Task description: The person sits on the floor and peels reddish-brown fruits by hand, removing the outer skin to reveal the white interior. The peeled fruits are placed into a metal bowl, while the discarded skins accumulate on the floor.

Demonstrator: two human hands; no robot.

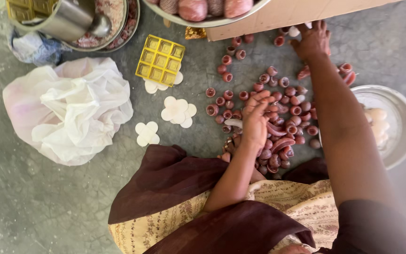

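Note:
Many small reddish-brown clay cups (278,108) lie scattered on the grey floor in front of me. My left hand (254,122) is over the middle of the heap with its fingertips bunched together near a cup; whether it holds one is hidden. My right hand (313,40) reaches far forward to the edge of a cardboard sheet (278,16), fingers spread, touching the floor among a few cups and a pale piece (294,31).
A yellow grid mould (160,59) and white flower-shaped pieces (178,112) lie to the left, beside a crumpled white plastic bag (66,108). A metal bowl (400,122) with pale pieces stands at right. Bowls and a steel vessel (69,19) sit at the top.

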